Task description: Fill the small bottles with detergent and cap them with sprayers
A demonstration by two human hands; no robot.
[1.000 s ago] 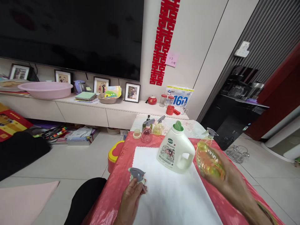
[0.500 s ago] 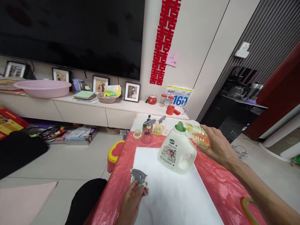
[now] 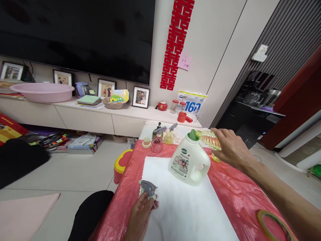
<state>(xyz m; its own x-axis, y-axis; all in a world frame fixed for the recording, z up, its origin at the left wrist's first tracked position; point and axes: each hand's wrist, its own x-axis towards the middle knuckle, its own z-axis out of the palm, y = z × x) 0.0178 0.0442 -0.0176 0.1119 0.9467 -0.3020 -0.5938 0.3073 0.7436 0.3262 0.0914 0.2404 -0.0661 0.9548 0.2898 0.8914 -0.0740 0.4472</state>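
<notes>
My left hand (image 3: pixel 142 211) pinches a grey spray nozzle (image 3: pixel 148 188), its thin clear tube trailing down over the white cloth. My right hand (image 3: pixel 229 147) is wrapped round a yellowish clear spray bottle (image 3: pixel 207 138), tipped nearly level. The bottle's mouth lies at the green spout (image 3: pixel 193 135) of a pale green detergent jug (image 3: pixel 188 164), which stands upright on the white cloth (image 3: pixel 180 211). Whether liquid runs from it I cannot make out. Behind the jug stand a pink spray bottle (image 3: pixel 157 144) and a yellow spray bottle (image 3: pixel 170 135), both with grey nozzles.
A pale round cap (image 3: pixel 146 143) sits beside the pink bottle. Red plastic sheeting (image 3: pixel 235 190) covers the table, with a roll of tape (image 3: pixel 274 226) at the right front. A yellow and red stool (image 3: pixel 122 165) stands left of the table. A long low cabinet (image 3: pixel 87 120) runs behind.
My right hand has tipped the clear bottle further and brought its mouth closer to the jug's spout. My left hand keeps the nozzle in about the same place.
</notes>
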